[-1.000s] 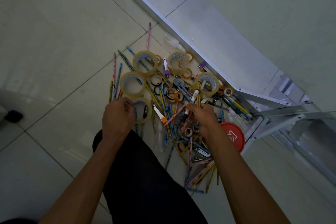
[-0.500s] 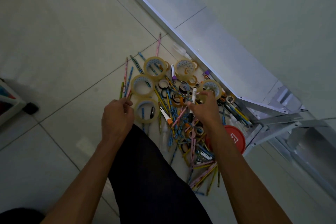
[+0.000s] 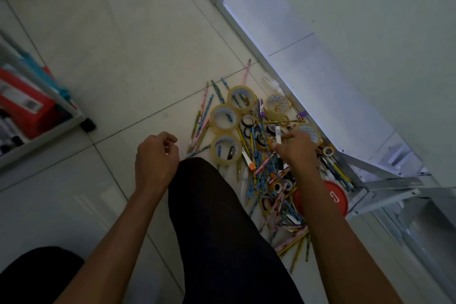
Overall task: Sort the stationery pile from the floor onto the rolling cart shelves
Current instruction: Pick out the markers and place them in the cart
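Note:
The stationery pile [image 3: 261, 163] lies on the tiled floor: several clear tape rolls [image 3: 223, 118], many coloured pencils [image 3: 201, 128], small tape rings and pens. My right hand [image 3: 298, 153] is over the middle of the pile and pinches a white pen [image 3: 278, 134] that stands upright between its fingertips. My left hand [image 3: 155, 155] hovers left of the pile with loosely curled fingers and holds nothing. The rolling cart [image 3: 42, 138], white-framed, shows at the left edge with a red box [image 3: 24, 108] on its shelf.
A red round lid [image 3: 336, 198] lies under my right forearm at the pile's right edge. A white metal frame [image 3: 370, 175] runs along the wall just behind the pile. My dark-trousered knee [image 3: 217, 205] sits between my arms. The cart's black wheel [image 3: 87, 124] rests on the tiles.
My right hand has raised the white pen out of the pile. My left hand has drawn back left, away from the tape rolls. The view swung left, and the cart came into sight.

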